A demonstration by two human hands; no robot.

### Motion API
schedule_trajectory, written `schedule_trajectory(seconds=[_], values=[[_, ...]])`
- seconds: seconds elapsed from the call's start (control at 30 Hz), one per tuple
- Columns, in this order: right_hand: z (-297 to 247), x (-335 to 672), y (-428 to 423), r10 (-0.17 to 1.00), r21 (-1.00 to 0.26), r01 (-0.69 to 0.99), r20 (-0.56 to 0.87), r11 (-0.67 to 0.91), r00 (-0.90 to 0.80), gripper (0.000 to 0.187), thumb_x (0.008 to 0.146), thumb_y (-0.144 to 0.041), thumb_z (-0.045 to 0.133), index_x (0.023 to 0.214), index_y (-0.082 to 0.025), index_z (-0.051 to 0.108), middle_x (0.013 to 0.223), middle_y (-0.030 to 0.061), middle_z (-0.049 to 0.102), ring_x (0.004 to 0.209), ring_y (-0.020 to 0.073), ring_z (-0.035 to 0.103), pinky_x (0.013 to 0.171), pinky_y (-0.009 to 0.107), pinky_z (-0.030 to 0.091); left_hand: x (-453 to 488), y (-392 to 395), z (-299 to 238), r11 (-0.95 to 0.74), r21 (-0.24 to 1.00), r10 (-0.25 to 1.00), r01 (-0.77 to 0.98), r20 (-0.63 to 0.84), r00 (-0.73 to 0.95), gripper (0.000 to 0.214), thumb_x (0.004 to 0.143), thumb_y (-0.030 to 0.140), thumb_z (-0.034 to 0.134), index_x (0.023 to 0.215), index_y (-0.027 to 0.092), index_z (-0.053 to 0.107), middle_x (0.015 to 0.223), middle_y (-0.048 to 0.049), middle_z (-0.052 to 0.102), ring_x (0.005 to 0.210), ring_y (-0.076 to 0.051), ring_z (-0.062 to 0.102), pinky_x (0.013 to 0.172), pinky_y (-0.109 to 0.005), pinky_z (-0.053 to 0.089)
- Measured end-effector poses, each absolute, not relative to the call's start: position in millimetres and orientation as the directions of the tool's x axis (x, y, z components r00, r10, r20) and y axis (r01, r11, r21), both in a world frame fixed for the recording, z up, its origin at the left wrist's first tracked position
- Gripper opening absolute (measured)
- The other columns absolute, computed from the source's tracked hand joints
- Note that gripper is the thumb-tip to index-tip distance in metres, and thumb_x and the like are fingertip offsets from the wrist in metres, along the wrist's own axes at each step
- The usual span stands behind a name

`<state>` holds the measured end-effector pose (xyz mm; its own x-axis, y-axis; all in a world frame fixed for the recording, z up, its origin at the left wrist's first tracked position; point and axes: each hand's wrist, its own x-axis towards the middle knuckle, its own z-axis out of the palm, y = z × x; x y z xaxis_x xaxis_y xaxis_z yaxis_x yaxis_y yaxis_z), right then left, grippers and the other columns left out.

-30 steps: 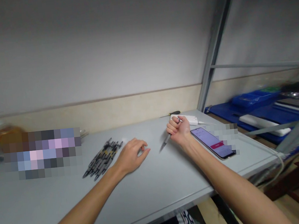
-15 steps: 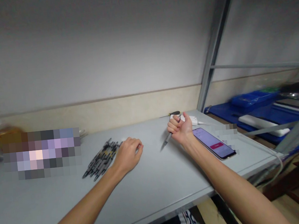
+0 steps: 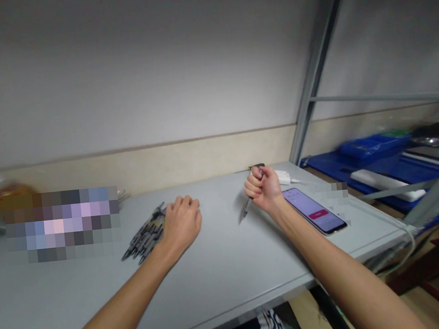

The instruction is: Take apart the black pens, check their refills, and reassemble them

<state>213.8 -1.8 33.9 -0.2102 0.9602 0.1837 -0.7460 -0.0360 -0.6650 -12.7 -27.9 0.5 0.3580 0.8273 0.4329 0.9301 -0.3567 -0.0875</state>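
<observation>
My right hand [image 3: 263,190] is a fist wrapped round a grey pen [image 3: 246,208], tip pointing down-left just above the grey table [image 3: 221,267]. My left hand [image 3: 181,222] lies knuckles up on the table, fingers curled over the right end of a pile of dark pens [image 3: 144,235]. What its fingertips touch is hidden under the hand.
A phone [image 3: 314,210] with a lit screen lies right of my right hand. A white charger [image 3: 285,177] and a dark tool sit behind it near the wall. Blue trays [image 3: 373,147] fill a shelf at the right. A metal post [image 3: 312,80] rises at the table's far right corner.
My left hand has slid left across the table onto the pile of pens, its fingers curling in. My right hand with the pen has tilted a little but stays in place.
</observation>
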Motion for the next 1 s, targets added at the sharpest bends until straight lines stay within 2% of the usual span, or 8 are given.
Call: schedule_trajectory(seconds=[0.17, 0.27, 0.3, 0.37, 0.47, 0.57, 0.73, 1.0], values=[[37.1, 206.0, -3.5, 0.943, -0.856, -0.514, 0.216, 0.058, -0.253, 0.031, 0.08, -0.051, 0.038, 0.068, -0.022, 0.036, 0.045, -0.0107, 0.02, 0.036, 0.0061, 0.011, 0.034, 0.015, 0.013, -14.1, -31.7, 5.9, -0.206, -0.135, 0.876, 0.969, 0.417, 0.244, 0.027, 0.08, 0.02, 0.04, 0.099, 0.016, 0.059, 0.103, -0.0147, 0.055, 0.1, -0.03, 0.045, 0.078, -0.044, 0.036], [26.8, 200.7, 0.2, 0.966, -0.972, -0.052, 0.232, 0.228, -0.11, 0.012, 0.08, -0.034, 0.041, 0.086, -0.024, 0.039, 0.053, -0.009, 0.033, 0.039, 0.0082, 0.025, 0.038, 0.017, 0.022, -17.5, -30.7, 3.3, -0.172, -0.152, 0.906, 0.973, 0.364, 0.217, 0.028, 0.078, 0.017, 0.04, 0.099, 0.013, 0.059, 0.101, -0.0168, 0.055, 0.099, -0.031, 0.045, 0.076, -0.045, 0.036], [21.5, 199.8, 1.7, 0.959, -0.941, 0.181, 0.282, 0.285, -0.044, 0.014, 0.078, -0.025, 0.043, 0.092, -0.023, 0.041, 0.057, -0.0072, 0.039, 0.044, 0.0095, 0.034, 0.043, 0.018, 0.029, -18.5, -30.1, 1.8, -0.167, -0.16, 0.912, 0.973, 0.35, 0.214, 0.029, 0.078, 0.015, 0.04, 0.098, 0.013, 0.059, 0.1, -0.0172, 0.055, 0.098, -0.031, 0.046, 0.076, -0.045, 0.036], [10.9, 199.7, 4.1, 0.927, -0.732, 0.597, 0.372, 0.328, -0.053, 0.024, 0.075, -0.013, 0.043, 0.098, -0.018, 0.045, 0.077, 0.0017, 0.051, 0.068, 0.0134, 0.049, 0.061, 0.024, 0.04, -19.8, -28.8, -1.2, -0.164, -0.178, 0.918, 0.97, 0.334, 0.216, 0.029, 0.077, 0.013, 0.038, 0.098, 0.012, 0.059, 0.099, -0.0175, 0.056, 0.098, -0.031, 0.046, 0.075, -0.045, 0.036], [0.9, 203.1, 4.1, 0.966, -0.41, 0.895, 0.247, 0.175, -0.076, 0.03, 0.078, -0.007, 0.038, 0.106, -0.011, 0.05, 0.103, 0.0156, 0.053, 0.091, 0.0201, 0.052, 0.079, 0.03, 0.04, -19.8, -27.2, -3.3, -0.164, -0.194, 0.923, 0.967, 0.315, 0.22, 0.031, 0.077, 0.01, 0.036, 0.097, 0.012, 0.06, 0.099, -0.0173, 0.058, 0.097, -0.03, 0.048, 0.076, -0.044, 0.038], [0.7, 208.8, 1.0, 0.996, -0.226, 0.974, 0.091, 0.007, 0.014, 0.035, 0.079, -0.005, 0.036, 0.109, -0.008, 0.053, 0.105, 0.0205, 0.054, 0.1, 0.027, 0.051, 0.081, 0.037, 0.04, -19.2, -26.5, -2.5, -0.19, -0.212, 0.928, 0.959, 0.281, 0.245, 0.033, 0.077, 0.006, 0.034, 0.095, 0.012, 0.061, 0.098, -0.0167, 0.059, 0.095, -0.029, 0.051, 0.075, -0.042, 0.039], [6.7, 215.7, -2.1, 0.991, -0.05, 0.995, 0.098, -0.089, 0.094, 0.037, 0.076, -0.006, 0.042, 0.109, -0.009, 0.058, 0.112, 0.0228, 0.052, 0.107, 0.0349, 0.045, 0.078, 0.046, 0.042, -21.3, -25.8, -1.3, -0.209, -0.247, 0.927, 0.946, 0.259, 0.272, 0.036, 0.074, 0.002, 0.034, 0.095, 0.014, 0.061, 0.099, -0.0153, 0.059, 0.095, -0.028, 0.051, 0.072, -0.039, 0.041], [15.2, 223.6, -3.8, 0.998, -0.022, 0.999, 0.035, -0.049, 0.049, 0.038, 0.078, -0.001, 0.037, 0.104, -0.012, 0.062, 0.108, 0.0209, 0.055, 0.103, 0.0314, 0.05, 0.077, 0.042, 0.043, -22.5, -22.7, -1.7, -0.186, -0.254, 0.937, 0.949, 0.245, 0.249, 0.038, 0.078, 0.003, 0.032, 0.1, 0.013, 0.06, 0.099, -0.0158, 0.058, 0.094, -0.027, 0.053, 0.074, -0.038, 0.042]])
